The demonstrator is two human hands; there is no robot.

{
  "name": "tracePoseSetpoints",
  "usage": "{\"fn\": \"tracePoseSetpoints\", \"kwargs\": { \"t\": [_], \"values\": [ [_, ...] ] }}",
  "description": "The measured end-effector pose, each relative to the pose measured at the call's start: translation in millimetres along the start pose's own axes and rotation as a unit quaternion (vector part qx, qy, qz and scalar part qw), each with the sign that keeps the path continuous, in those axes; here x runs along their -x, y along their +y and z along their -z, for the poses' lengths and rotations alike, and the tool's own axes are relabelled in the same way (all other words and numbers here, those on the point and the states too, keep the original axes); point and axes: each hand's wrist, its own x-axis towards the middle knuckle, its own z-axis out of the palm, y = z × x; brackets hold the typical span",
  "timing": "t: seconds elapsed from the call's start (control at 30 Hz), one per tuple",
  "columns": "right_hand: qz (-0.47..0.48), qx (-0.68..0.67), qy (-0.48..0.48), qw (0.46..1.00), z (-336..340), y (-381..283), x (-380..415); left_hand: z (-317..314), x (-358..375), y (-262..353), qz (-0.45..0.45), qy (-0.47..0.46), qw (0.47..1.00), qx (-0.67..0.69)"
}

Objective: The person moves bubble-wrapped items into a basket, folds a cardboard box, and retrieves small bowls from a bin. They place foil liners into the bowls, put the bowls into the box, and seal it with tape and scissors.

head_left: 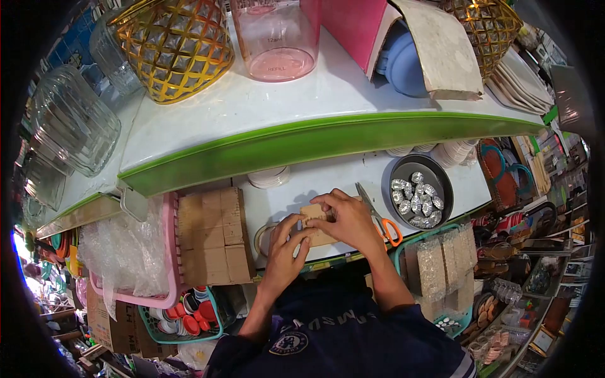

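On the white lower shelf, my right hand (348,220) pinches a small brown cardboard box (312,213) between thumb and fingers. My left hand (287,252) grips the near left side of the same box, its fingers bent against the cardboard. The fingers cover much of the box. Flat brown cardboard (322,240) lies under the hands. To the left, partly behind my left hand, is a roll of tape (261,239). Scissors (389,232) with orange handles lie just right of my right hand.
A dark round pan (449,196) holds several silver ribbed pieces. Stacked cardboard boxes (213,233) and a pink basket (170,246) of clear plastic stand left. Above runs a green-edged shelf (328,142) with glassware. A teal basket (469,318) of wrapped boxes sits lower right.
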Motion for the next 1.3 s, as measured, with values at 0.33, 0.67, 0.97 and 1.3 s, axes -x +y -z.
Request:
{"fn": "tracePoseSetpoints", "kwargs": {
  "t": [0.33, 0.67, 0.97, 1.3],
  "values": [
    [-0.006, -0.004, 0.005, 1.000, -0.2, -1.1, 0.8, -0.6, 2.1, 0.2, -0.004, -0.006, 1.000, -0.005],
    [-0.002, -0.004, 0.008, 1.000, 0.1, -0.4, 1.2, -4.9, 4.1, -0.3, -0.015, 0.004, 1.000, -0.018],
    [-0.010, -0.016, 0.023, 1.000, -7.7, 7.3, 1.8, -8.7, 8.1, -3.8, 0.020, -0.001, 0.999, 0.039],
    [-0.004, 0.009, 0.001, 1.000, -2.9, 2.9, 2.0, -10.1, 9.5, -1.5, -0.012, 0.006, 1.000, -0.015]
  ]
}}
